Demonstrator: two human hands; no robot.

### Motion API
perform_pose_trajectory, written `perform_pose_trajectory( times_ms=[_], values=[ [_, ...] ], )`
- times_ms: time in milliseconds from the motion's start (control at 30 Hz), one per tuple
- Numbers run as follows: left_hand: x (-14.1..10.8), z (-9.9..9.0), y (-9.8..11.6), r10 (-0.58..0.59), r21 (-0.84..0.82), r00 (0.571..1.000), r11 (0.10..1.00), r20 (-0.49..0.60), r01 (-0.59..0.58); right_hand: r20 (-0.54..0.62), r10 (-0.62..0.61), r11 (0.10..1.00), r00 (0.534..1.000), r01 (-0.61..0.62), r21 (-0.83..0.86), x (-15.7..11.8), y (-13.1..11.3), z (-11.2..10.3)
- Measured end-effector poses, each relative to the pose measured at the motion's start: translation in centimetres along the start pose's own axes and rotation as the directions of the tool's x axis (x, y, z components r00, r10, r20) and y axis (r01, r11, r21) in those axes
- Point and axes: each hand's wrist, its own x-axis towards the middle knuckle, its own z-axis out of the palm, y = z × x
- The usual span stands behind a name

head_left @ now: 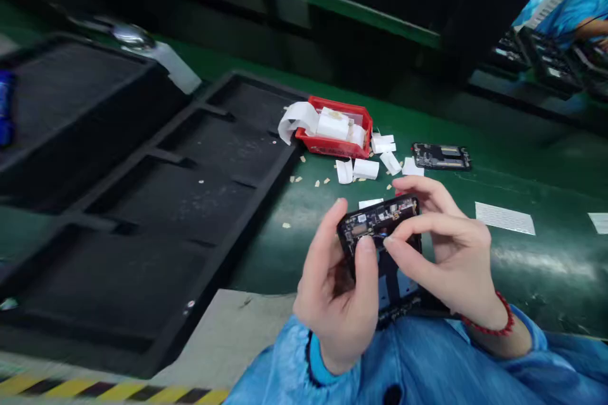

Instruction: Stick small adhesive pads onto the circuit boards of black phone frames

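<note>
An opened smartphone (373,220) with its circuit board bare is held tilted in front of my body. My left hand (332,291) wraps around its left side, the thumb lying on the board. On the other side my right hand (451,259) has thumb and forefinger pinched together over the board near the phone's middle. Whatever small part those fingertips hold is hidden. Another opened phone (449,164) lies on the green table beyond my right hand.
A red bin (327,145) with white paper strips stands ahead, with paper scraps (365,169) and small tan bits around it. Black compartment trays (266,196) fill the left. A white label sheet (505,218) lies at right. People in blue sleeves (577,3) sit at top right.
</note>
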Motion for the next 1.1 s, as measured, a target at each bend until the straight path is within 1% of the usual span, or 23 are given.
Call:
perform_pose_trajectory(
  times_ms=[133,267,367,467,567,633,867,1100],
  values=[
    [-0.3,-0.3,0.2,0.007,-0.002,1.000,1.000,-0.004,-0.007,-0.016,-0.035,0.999,0.999,0.035,-0.042,-0.2,-0.1,0.0],
    [-0.3,0.0,0.8,-0.043,-0.017,0.999,0.999,-0.015,0.042,-0.069,-0.083,0.995,0.994,0.079,-0.056,-0.4,-0.1,0.5],
    [-0.4,0.3,1.2,-0.065,-0.041,0.997,0.997,-0.048,0.063,-0.129,-0.088,0.996,0.988,0.085,-0.030,-0.5,-0.2,1.1],
    [-0.6,0.5,1.1,-0.035,-0.038,0.995,0.999,-0.094,0.031,-0.157,-0.099,0.995,0.983,0.099,-0.006,-0.5,-0.3,1.4],
    [-0.6,0.5,0.9,0.002,-0.021,0.994,1.000,-0.109,-0.004,-0.167,-0.113,0.993,0.979,0.115,0.002,-0.6,-0.4,1.6],
    [-0.6,0.5,1.0,0.002,-0.023,0.993,1.000,-0.117,-0.005,-0.173,-0.117,0.993,0.978,0.118,-0.007,-0.6,-0.5,1.6],
    [-0.2,0.9,1.8,-0.058,-0.099,0.990,0.994,-0.131,0.045,-0.189,-0.104,0.995,0.976,0.103,-0.012,-0.6,-0.6,1.7],
    [0.3,1.2,2.2,-0.034,-0.070,0.989,0.997,-0.144,0.024,-0.210,-0.097,0.995,0.973,0.098,-0.003,-0.6,-0.7,2.0]
  ],
)
